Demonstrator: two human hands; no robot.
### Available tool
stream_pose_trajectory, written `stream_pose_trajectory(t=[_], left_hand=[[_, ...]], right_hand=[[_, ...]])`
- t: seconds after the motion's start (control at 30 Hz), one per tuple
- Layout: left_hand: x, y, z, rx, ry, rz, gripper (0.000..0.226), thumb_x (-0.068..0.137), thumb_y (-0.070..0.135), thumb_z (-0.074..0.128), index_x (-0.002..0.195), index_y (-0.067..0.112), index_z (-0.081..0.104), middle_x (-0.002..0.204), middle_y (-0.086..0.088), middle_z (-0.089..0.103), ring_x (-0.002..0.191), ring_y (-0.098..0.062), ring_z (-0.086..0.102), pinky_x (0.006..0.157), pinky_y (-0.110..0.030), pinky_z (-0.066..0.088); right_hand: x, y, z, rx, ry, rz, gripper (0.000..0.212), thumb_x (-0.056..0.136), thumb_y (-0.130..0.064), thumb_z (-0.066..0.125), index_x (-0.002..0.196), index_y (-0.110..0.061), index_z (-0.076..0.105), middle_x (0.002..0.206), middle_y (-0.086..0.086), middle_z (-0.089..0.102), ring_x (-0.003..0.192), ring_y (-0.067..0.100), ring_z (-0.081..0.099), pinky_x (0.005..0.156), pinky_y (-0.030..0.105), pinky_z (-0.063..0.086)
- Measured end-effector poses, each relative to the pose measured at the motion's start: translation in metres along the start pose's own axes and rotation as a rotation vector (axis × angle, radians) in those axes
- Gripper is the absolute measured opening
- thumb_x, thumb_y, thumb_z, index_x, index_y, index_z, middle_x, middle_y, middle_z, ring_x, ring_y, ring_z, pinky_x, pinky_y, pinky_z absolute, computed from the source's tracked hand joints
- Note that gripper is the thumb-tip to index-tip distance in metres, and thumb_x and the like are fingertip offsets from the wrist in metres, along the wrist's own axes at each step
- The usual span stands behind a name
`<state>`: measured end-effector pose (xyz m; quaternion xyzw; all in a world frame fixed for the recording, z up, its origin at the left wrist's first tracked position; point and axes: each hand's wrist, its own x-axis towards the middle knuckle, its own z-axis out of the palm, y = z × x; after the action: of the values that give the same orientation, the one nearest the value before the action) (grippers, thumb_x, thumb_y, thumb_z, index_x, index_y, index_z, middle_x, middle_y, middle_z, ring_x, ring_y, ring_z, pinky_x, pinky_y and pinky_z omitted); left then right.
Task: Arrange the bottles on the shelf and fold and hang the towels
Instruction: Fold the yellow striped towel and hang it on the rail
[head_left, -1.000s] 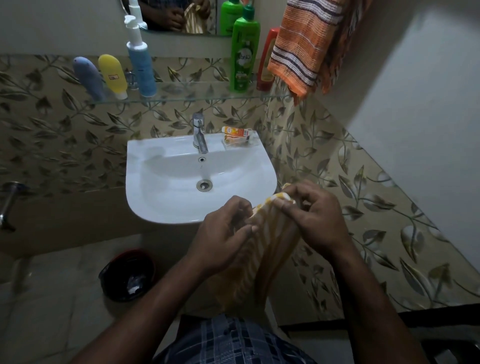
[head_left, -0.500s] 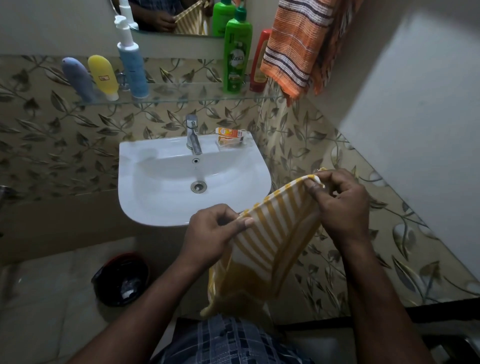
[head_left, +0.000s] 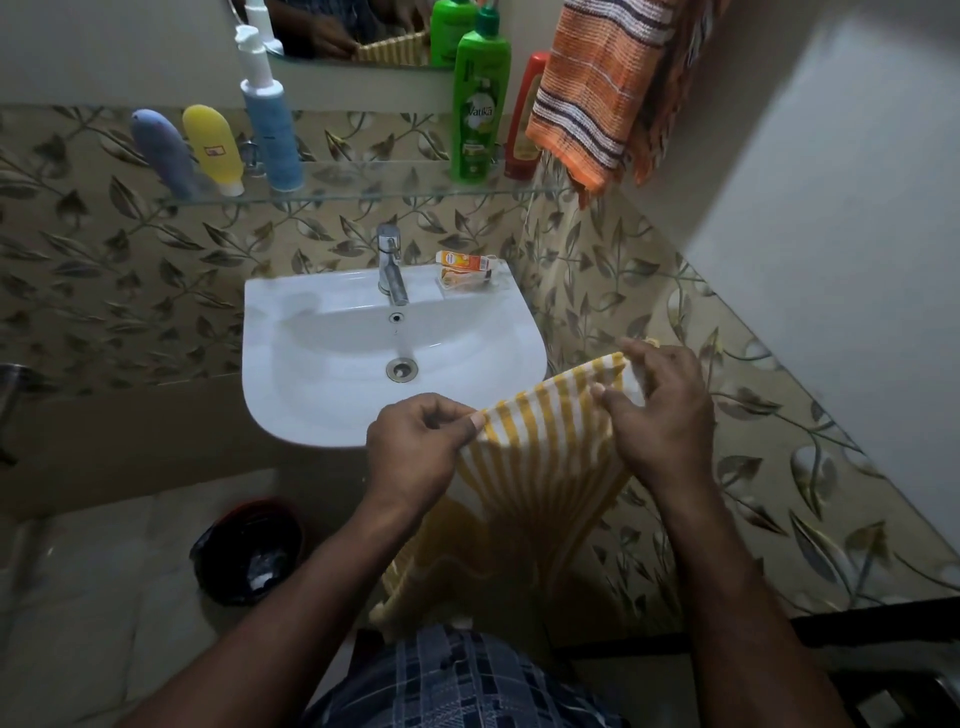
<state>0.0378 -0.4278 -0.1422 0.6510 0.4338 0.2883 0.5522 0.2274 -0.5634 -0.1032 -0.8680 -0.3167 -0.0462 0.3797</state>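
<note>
Your left hand (head_left: 415, 447) pinches one top corner of the yellow towel (head_left: 545, 457) and your right hand (head_left: 660, 415) pinches the other, at lower centre of frame in front of the sink (head_left: 311, 405). A second ago both hands were bunched together; now they're apart and the top edge is stretched flat, ready to fold. Orange towel (head_left: 587, 93) already hangs at upper right, and the bottles (head_left: 478, 109) stand on the shelf (head_left: 363, 195).

A white sink (head_left: 311, 395) with a chrome tap (head_left: 389, 270), a small orange box (head_left: 465, 260) beside the tap, a dark bin (head_left: 249, 558) on the floor
</note>
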Motion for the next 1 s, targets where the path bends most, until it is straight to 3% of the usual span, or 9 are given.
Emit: stream_pose_trajectory(t=[0.1,0.17,0.27,0.4,0.53,0.63,0.7,0.8,1.0], left_hand=[[0.001,0.006,0.004,0.056,0.014,0.076,0.009,0.085,0.031,0.087,0.082,0.024,0.083,0.073,0.007,0.077,0.074,-0.010,0.073,0.072,-0.039,0.063],[0.002,0.011,0.004,0.073,-0.068,0.176,0.006,0.087,0.029,0.085,0.085,0.024,0.083,0.074,0.007,0.077,0.072,-0.007,0.072,0.068,-0.033,0.059],[0.001,0.007,0.001,0.112,-0.238,0.290,0.008,0.093,0.025,0.077,0.095,0.021,0.084,0.088,0.009,0.079,0.085,-0.007,0.074,0.077,-0.037,0.061],[-0.003,0.002,-0.003,0.102,-0.343,0.353,0.013,0.093,0.029,0.071,0.098,0.023,0.080,0.093,0.009,0.079,0.091,-0.014,0.075,0.083,-0.047,0.061],[-0.009,0.005,-0.006,0.121,-0.384,0.409,0.010,0.097,0.027,0.074,0.098,0.028,0.065,0.081,0.020,0.068,0.075,-0.002,0.065,0.066,-0.026,0.048],[-0.012,-0.002,-0.010,0.185,-0.397,0.411,0.010,0.096,0.033,0.072,0.097,0.032,0.062,0.081,0.025,0.065,0.073,-0.001,0.060,0.065,-0.022,0.043],[-0.013,-0.004,-0.010,0.170,-0.373,0.385,0.011,0.098,0.032,0.074,0.098,0.032,0.062,0.083,0.027,0.065,0.074,-0.001,0.061,0.064,-0.019,0.044],[-0.014,-0.002,-0.010,0.135,-0.361,0.350,0.013,0.097,0.029,0.076,0.099,0.032,0.063,0.081,0.029,0.066,0.076,0.003,0.063,0.064,-0.012,0.044],[-0.014,0.001,-0.008,0.170,-0.334,0.373,0.020,0.093,0.033,0.080,0.104,0.032,0.064,0.082,0.012,0.071,0.071,-0.002,0.066,0.064,-0.023,0.049]], right_hand=[[-0.018,-0.017,0.012,0.048,-0.024,-0.250,0.058,0.085,-0.022,0.085,0.140,-0.018,0.067,0.123,0.006,0.057,0.110,0.013,0.053,0.094,0.022,0.045],[-0.029,-0.025,0.021,0.070,-0.219,-0.417,0.050,0.088,-0.028,0.081,0.136,-0.023,0.070,0.117,0.004,0.060,0.104,0.016,0.059,0.088,0.031,0.054],[-0.026,-0.021,0.024,0.141,-0.485,-0.388,0.032,0.090,-0.037,0.075,0.121,-0.029,0.077,0.102,-0.002,0.061,0.093,0.015,0.063,0.078,0.039,0.055],[-0.018,-0.010,0.020,0.117,-0.592,-0.360,0.020,0.085,-0.044,0.079,0.094,-0.026,0.081,0.085,-0.006,0.066,0.080,0.013,0.064,0.069,0.041,0.053],[-0.013,-0.006,0.008,0.211,-0.407,-0.279,0.012,0.086,-0.028,0.084,0.086,-0.017,0.080,0.084,-0.010,0.067,0.080,0.002,0.063,0.068,0.017,0.046],[-0.007,-0.001,-0.002,0.239,-0.239,-0.223,0.006,0.087,-0.020,0.085,0.085,-0.019,0.078,0.085,-0.014,0.065,0.081,-0.006,0.062,0.070,0.007,0.042],[-0.002,0.003,-0.008,0.222,-0.173,-0.180,0.007,0.088,-0.023,0.084,0.086,-0.023,0.077,0.087,-0.013,0.066,0.084,-0.006,0.061,0.072,0.008,0.043],[0.003,0.007,-0.014,0.189,-0.109,-0.129,0.012,0.088,-0.027,0.083,0.090,-0.016,0.080,0.093,-0.006,0.070,0.088,0.000,0.063,0.076,0.011,0.045],[0.006,0.013,-0.018,0.145,-0.010,-0.109,0.013,0.089,-0.026,0.082,0.094,-0.013,0.081,0.097,0.000,0.071,0.093,0.014,0.066,0.085,0.027,0.051]])
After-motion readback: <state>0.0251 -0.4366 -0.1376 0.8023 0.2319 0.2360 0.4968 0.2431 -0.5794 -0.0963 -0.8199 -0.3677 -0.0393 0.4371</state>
